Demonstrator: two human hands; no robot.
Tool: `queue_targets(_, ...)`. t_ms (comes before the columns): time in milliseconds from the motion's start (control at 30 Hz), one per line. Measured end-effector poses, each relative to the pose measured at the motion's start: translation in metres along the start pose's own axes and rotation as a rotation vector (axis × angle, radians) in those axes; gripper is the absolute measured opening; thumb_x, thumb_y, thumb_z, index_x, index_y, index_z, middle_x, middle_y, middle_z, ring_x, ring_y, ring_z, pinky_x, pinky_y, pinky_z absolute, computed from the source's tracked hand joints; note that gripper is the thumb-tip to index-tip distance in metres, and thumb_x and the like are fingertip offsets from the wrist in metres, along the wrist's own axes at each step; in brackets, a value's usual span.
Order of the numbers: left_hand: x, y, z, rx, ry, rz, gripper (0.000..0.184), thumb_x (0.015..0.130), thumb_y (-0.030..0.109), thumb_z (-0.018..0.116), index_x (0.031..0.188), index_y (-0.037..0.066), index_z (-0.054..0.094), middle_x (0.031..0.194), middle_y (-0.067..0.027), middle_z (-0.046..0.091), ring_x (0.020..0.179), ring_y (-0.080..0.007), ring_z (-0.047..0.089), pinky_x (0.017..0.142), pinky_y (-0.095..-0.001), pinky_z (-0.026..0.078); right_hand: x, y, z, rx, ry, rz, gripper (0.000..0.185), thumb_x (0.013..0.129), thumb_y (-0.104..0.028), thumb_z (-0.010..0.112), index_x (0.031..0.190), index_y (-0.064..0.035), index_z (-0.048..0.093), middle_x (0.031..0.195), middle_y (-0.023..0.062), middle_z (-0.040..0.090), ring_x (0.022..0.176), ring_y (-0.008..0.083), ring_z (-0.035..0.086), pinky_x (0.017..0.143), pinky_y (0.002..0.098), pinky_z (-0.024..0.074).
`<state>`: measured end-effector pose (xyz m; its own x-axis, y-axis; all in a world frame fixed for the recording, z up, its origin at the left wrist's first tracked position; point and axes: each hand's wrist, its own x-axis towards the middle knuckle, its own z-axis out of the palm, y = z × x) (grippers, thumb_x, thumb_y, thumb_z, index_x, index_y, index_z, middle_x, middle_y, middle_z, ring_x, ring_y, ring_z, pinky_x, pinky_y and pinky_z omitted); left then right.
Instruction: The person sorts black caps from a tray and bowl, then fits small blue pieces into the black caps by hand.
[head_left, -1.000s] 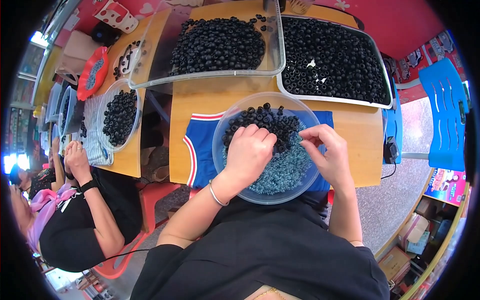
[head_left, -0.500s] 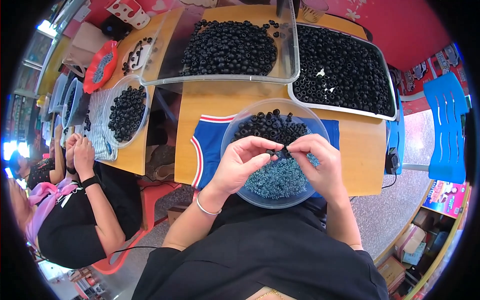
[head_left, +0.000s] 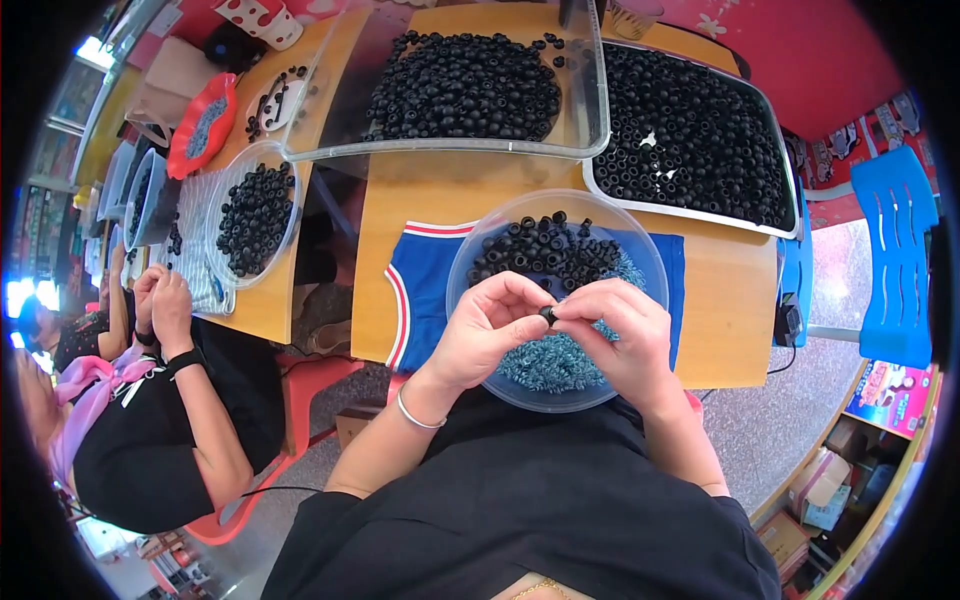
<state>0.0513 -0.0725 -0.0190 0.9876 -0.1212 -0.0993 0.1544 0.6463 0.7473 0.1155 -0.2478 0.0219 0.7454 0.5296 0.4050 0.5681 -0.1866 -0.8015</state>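
Note:
A round clear tub (head_left: 459, 300) rests on a blue cloth with red and white trim (head_left: 428, 270). Black ring-like pieces (head_left: 545, 245) fill its back part, and small blue-green pieces (head_left: 550, 365) lie in the front. Above the tub, my left hand (head_left: 495, 325) pinches one small black piece (head_left: 548, 315) between thumb and fingers. My right hand (head_left: 620, 325) meets it from the other side, its fingertips closed at the same piece; whether it holds something smaller of its own is too small to tell.
Behind the tub stand a clear bin (head_left: 450, 148) and a white-rimmed tray (head_left: 700, 215), both holding black pieces. At the left, a co-worker's hands (head_left: 163, 300) are near another round tub (head_left: 293, 225). A blue chair (head_left: 892, 260) stands at the right.
My left hand has left the pile of black pieces and turned, and a black piece now shows in its fingers. My right hand has moved left, and both hands have come together.

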Motion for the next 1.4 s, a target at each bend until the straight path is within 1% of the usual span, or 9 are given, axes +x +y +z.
queue_targets(233, -0.002, -0.004, -0.001, -0.081, -0.006, -0.053, 0.02, 0.088, 0.006, 0.067, 0.105, 0.003, 0.058, 0.104, -0.0095, 0.063, 0.09, -0.0138, 0.062, 0.076, -0.0252, 0.053, -0.002, -0.002, -0.001, -0.046, -0.023, -0.074, 0.017, 0.07, -0.004, 0.075, 0.084, -0.0078, 0.065, 0.082, 0.0056, 0.065, 0.074, 0.0228, 0.065, 0.064, 0.032, 0.0528)
queue_targets(333, -0.003, -0.007, -0.003, -0.096, -0.016, -0.086, 0.02, 0.088, 0.006, 0.066, 0.105, 0.002, 0.057, 0.105, -0.0092, 0.062, 0.094, -0.0148, 0.062, 0.079, -0.0277, 0.053, -0.004, 0.0, 0.001, -0.104, -0.015, -0.121, 0.019, 0.07, -0.005, 0.076, 0.085, -0.0077, 0.065, 0.082, 0.005, 0.064, 0.073, 0.0221, 0.064, 0.062, 0.0308, 0.0523)
queue_targets(500, -0.006, -0.009, -0.004, -0.128, -0.012, -0.165, 0.018, 0.088, 0.002, 0.064, 0.105, 0.001, 0.058, 0.106, -0.0109, 0.062, 0.096, -0.016, 0.062, 0.082, -0.0285, 0.053, -0.013, -0.003, 0.001, -0.024, -0.015, 0.006, 0.024, 0.069, -0.004, 0.078, 0.09, -0.008, 0.067, 0.084, 0.0052, 0.064, 0.071, 0.0189, 0.063, 0.058, 0.0289, 0.0517)
queue_targets(567, -0.004, -0.007, -0.002, -0.118, -0.06, -0.141, 0.018, 0.088, 0.001, 0.065, 0.105, 0.001, 0.059, 0.105, -0.0096, 0.063, 0.094, -0.0132, 0.062, 0.083, -0.0269, 0.052, -0.012, -0.006, -0.002, 0.088, -0.037, 0.109, 0.025, 0.07, -0.002, 0.078, 0.092, -0.0078, 0.068, 0.084, 0.0054, 0.065, 0.07, 0.0172, 0.063, 0.058, 0.0279, 0.0514)
queue_targets(700, -0.005, -0.003, -0.002, -0.048, -0.023, -0.136, 0.016, 0.086, -0.001, 0.064, 0.101, 0.002, 0.059, 0.101, -0.0138, 0.063, 0.092, -0.0156, 0.062, 0.081, -0.026, 0.053, -0.005, 0.013, -0.02, -0.106, 0.095, 0.173, 0.02, 0.074, 0.002, 0.073, 0.092, -0.0045, 0.067, 0.083, 0.0077, 0.065, 0.067, 0.0179, 0.063, 0.057, 0.0275, 0.0507)
queue_targets(867, -0.006, 0.002, 0.001, -0.08, 0.023, -0.179, 0.014, 0.088, 0.001, 0.062, 0.102, 0.002, 0.059, 0.105, -0.0151, 0.064, 0.088, -0.0143, 0.062, 0.081, -0.0259, 0.053, -0.001, 0.038, -0.031, -0.398, -0.043, 0.168, 0.012, 0.078, -0.002, 0.066, 0.089, -0.0054, 0.066, 0.086, 0.0083, 0.065, 0.076, 0.0264, 0.065, 0.066, 0.035, 0.0524)
queue_targets(967, -0.007, 0.001, 0.002, -0.106, 0.039, -0.173, 0.014, 0.089, 0.001, 0.061, 0.104, 0.002, 0.06, 0.11, -0.0167, 0.064, 0.087, -0.0138, 0.062, 0.081, -0.0262, 0.053, 0.002, 0.04, -0.028, -0.495, -0.118, 0.154, 0.01, 0.078, -0.005, 0.065, 0.088, -0.0072, 0.066, 0.086, 0.0065, 0.064, 0.08, 0.0269, 0.065, 0.07, 0.037, 0.0526)
queue_targets(1267, -0.008, 0.001, -0.006, -0.19, 0.064, -0.144, 0.019, 0.095, 0.002, 0.051, 0.112, 0.001, 0.06, 0.115, -0.02, 0.062, 0.086, -0.0113, 0.062, 0.082, -0.0246, 0.054, 0.012, 0.04, -0.018, -0.636, -0.259, 0.113, 0.015, 0.076, -0.005, 0.064, 0.09, -0.0097, 0.064, 0.084, 0.0047, 0.063, 0.084, 0.0239, 0.063, 0.07, 0.0367, 0.0522)
queue_targets(1400, -0.007, 0.001, -0.007, -0.238, 0.059, -0.137, 0.02, 0.096, 0.003, 0.05, 0.113, 0.0, 0.06, 0.115, -0.0206, 0.062, 0.085, -0.0113, 0.062, 0.081, -0.0242, 0.054, 0.014, 0.042, -0.017, -0.613, -0.26, 0.157, 0.017, 0.076, -0.005, 0.064, 0.092, -0.008, 0.063, 0.087, 0.0077, 0.063, 0.086, 0.0276, 0.062, 0.072, 0.0389, 0.0509)
